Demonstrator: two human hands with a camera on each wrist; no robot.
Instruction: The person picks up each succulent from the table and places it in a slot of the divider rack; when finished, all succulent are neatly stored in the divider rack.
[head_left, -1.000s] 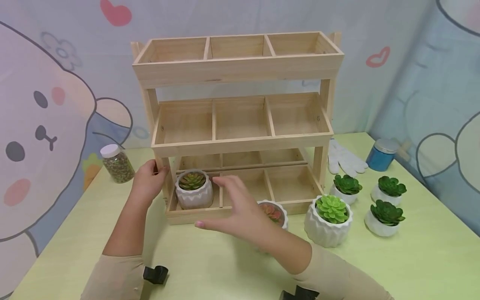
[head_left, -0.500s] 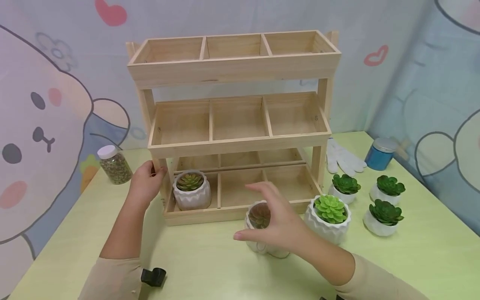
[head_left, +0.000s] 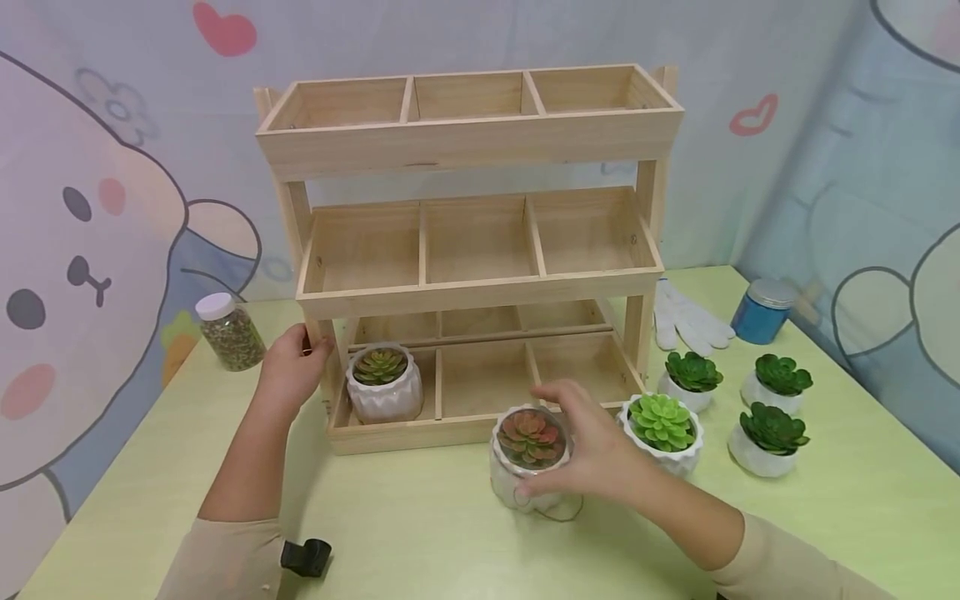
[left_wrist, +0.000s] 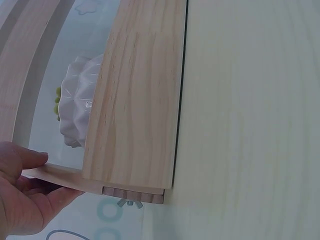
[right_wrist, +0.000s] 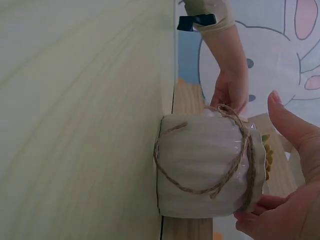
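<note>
My left hand (head_left: 294, 367) grips the left upright of a three-tier wooden rack (head_left: 468, 150); thumb and fingers lie on either side of the wood in the left wrist view. My right hand (head_left: 600, 442) spreads around a white ribbed pot (right_wrist: 205, 165) with a reddish succulent (head_left: 531, 437), upright on the table before the rack. Its fingertips are at the pot's far rim, while the thumb (right_wrist: 287, 117) stands apart from the rim in the right wrist view. Twine (right_wrist: 220, 187) is tied round this pot. Another potted succulent (head_left: 385, 383) occupies the bottom tier's left compartment.
Right of my right hand stands a white pot with a bright green succulent (head_left: 662, 422). Several small dark green potted succulents (head_left: 772, 427) are farther right. White gloves (head_left: 690, 321) and a blue jar (head_left: 763, 312) lie behind them. A white-capped jar (head_left: 231, 333) stands left of the rack.
My right hand has moved right, away from the succulent in the bottom tier, and come round the pot with the reddish succulent. My left hand keeps its grip on the rack.
</note>
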